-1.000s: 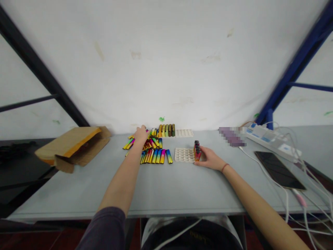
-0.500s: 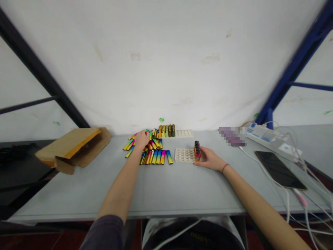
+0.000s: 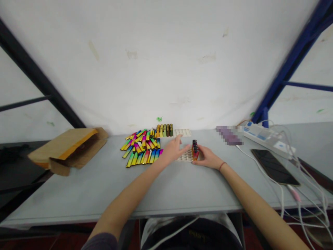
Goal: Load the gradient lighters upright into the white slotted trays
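My left hand is over the left part of the near white tray, its fingers apart and nothing seen between them. My right hand curves round the right end of that tray, thumb and fingers against a row of red tubes with dark tops standing upright in it. Left of my left hand lies a pile of shiny rainbow-coloured tubes, with a rough row of them along its near side. Behind the pile, several gold-topped tubes stand upright in the far white tray.
An open cardboard box lies on its side at the left of the grey table. On the right are a black phone, a blurred purple object, a white power strip and tangled white cables. A white wall rises behind.
My left hand has moved right from the pile to above the near tray. Tubes in the near row of the pile have shifted. My right hand stays at the red tubes. The view has shifted slightly.
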